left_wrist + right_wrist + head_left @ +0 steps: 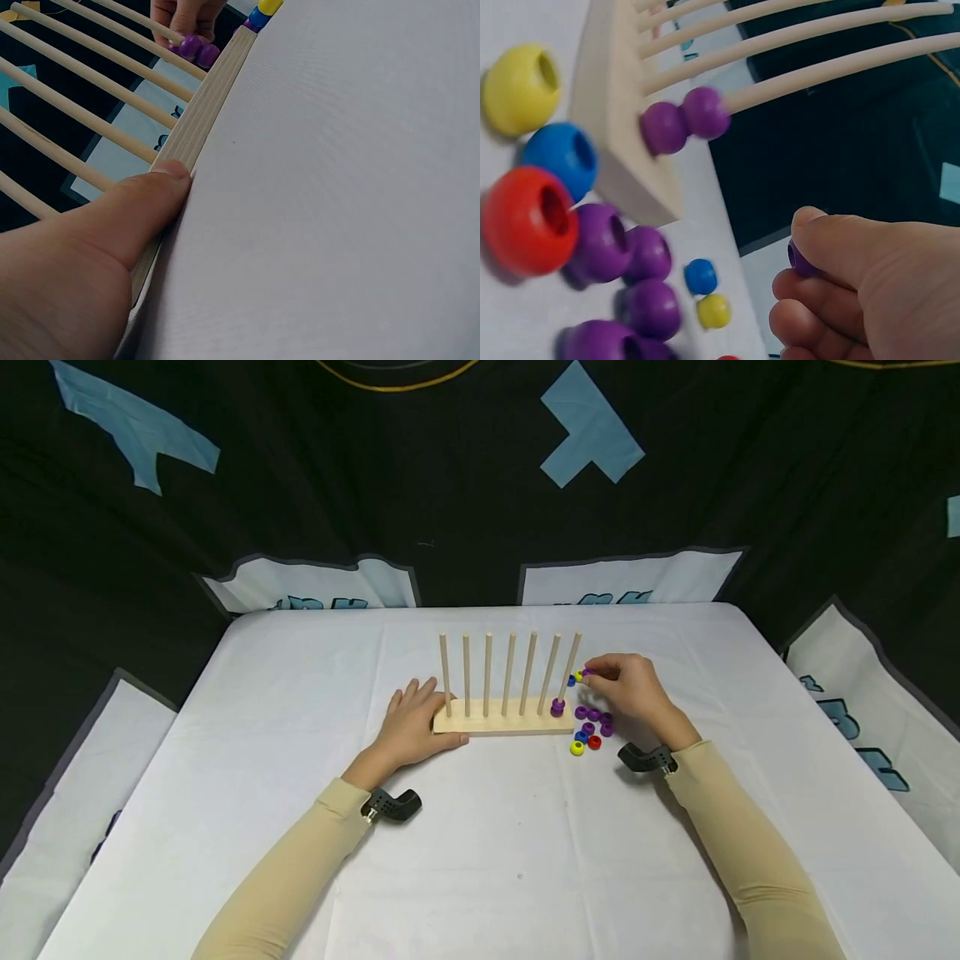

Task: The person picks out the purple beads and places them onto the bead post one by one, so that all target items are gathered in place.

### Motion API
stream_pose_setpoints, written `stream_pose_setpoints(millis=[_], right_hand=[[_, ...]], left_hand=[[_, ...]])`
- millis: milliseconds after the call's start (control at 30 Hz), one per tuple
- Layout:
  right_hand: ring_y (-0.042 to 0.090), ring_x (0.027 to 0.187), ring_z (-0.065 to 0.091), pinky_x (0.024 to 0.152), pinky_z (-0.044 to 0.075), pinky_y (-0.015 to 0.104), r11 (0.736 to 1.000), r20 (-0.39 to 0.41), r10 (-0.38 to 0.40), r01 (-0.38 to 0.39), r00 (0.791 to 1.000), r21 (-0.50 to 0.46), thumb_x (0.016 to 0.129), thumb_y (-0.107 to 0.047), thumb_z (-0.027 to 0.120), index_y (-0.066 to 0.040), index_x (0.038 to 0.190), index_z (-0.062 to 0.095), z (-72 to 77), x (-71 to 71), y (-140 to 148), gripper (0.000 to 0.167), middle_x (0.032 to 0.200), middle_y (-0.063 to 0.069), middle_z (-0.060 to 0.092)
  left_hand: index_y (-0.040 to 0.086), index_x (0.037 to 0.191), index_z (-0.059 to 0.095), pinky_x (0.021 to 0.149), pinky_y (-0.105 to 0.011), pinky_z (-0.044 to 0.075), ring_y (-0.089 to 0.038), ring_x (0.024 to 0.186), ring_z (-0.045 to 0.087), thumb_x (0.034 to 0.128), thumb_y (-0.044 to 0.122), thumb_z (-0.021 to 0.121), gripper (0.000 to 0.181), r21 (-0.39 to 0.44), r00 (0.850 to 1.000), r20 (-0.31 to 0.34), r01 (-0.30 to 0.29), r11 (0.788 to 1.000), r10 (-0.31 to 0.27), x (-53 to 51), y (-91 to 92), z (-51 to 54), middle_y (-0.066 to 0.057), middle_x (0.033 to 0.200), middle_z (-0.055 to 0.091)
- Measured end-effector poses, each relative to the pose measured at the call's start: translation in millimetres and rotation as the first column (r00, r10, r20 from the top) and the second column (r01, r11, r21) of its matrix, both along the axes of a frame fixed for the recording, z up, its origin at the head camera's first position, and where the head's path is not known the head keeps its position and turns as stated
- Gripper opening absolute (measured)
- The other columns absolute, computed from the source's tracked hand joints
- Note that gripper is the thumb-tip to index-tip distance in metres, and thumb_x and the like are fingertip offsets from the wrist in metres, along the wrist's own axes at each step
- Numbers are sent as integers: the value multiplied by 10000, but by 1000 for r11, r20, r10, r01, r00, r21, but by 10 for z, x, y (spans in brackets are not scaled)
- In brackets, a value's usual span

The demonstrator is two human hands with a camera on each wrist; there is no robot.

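Observation:
A pale wooden peg stand [504,725] with a row of upright pegs sits on the table. My left hand [412,722] holds its left end, the thumb along the front edge of the base and the fingers at the back. Just right of the last peg, my right hand [633,689] pinches a purple bead [801,261] between thumb and fingers. Two purple beads [664,127] are stacked low on the rightmost peg. Beside the stand's right end lie loose beads: several purple ones [654,309], a red one [529,221], a blue one [561,161] and a yellow one [517,94].
Behind the near cluster, another blue bead [701,277] and yellow bead [714,310] lie close to my right hand. A white cloth [480,852] covers the table. Dark curtain [337,485] hangs beyond the far edge.

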State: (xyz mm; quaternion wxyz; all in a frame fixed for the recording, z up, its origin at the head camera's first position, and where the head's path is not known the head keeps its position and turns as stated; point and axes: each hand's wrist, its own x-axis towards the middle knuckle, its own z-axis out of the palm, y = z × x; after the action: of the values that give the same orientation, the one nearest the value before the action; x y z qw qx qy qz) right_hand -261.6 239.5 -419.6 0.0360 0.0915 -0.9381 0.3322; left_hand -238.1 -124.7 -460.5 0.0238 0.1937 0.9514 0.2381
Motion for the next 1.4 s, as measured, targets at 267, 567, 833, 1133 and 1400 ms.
stream_pose_setpoints(millis=[267, 567, 833, 1133, 1400], right_hand=[[307, 932, 705, 862, 609, 469, 1000, -45, -6, 5, 999, -17, 957, -163, 716, 25, 1194, 720, 123, 31, -33, 303, 1126, 204, 757], [299, 913, 711, 845, 616, 471, 1000, -56, -4, 3, 998, -27, 961, -159, 709, 25, 1197, 720, 221, 100, -12, 299, 1094, 204, 765], [283, 830, 722, 715, 612, 314, 999, -97, 26, -29, 995, -25, 959, -179, 721, 20, 1187, 727, 440, 150, -39, 303, 1030, 191, 779], [283, 845, 728, 658, 521, 117, 998, -156, 55, -54, 986, 13, 947, -168, 734, 16, 1174, 738, 715, 147, -47, 292, 1036, 194, 777], [301, 908, 738, 704, 540, 112, 998, -179, 61, -56, 982, 33, 944, -155, 734, 5, 1182, 736, 936, 172, -54, 287, 1064, 185, 774]], left_hand=[[84, 1440, 554, 1246, -677, 89, -512, 1555, 146, 854, 541, 736, 764, -3, 1000, 4, -4, 1000, 4, -3, -16, -1, -257, 1646, 299], [80, 1429, 562, 1237, -693, 105, -521, 1548, 164, 849, 546, 739, 765, -7, 1000, -5, 5, 1000, -5, -2, 13, -22, -257, 1636, 322], [82, 1432, 561, 1238, -691, 105, -518, 1549, 163, 851, 543, 739, 763, -8, 1000, -6, 4, 1000, -4, -10, 25, -34, -255, 1635, 324], [78, 1436, 559, 1236, -694, 104, -519, 1550, 159, 851, 543, 735, 768, -9, 1000, -6, 2, 1000, -2, -4, 15, -13, -261, 1637, 317], [89, 1441, 555, 1243, -682, 92, -510, 1555, 150, 851, 544, 734, 766, -11, 1000, -1, -3, 1000, 3, -4, 3, -13, -255, 1647, 300]])
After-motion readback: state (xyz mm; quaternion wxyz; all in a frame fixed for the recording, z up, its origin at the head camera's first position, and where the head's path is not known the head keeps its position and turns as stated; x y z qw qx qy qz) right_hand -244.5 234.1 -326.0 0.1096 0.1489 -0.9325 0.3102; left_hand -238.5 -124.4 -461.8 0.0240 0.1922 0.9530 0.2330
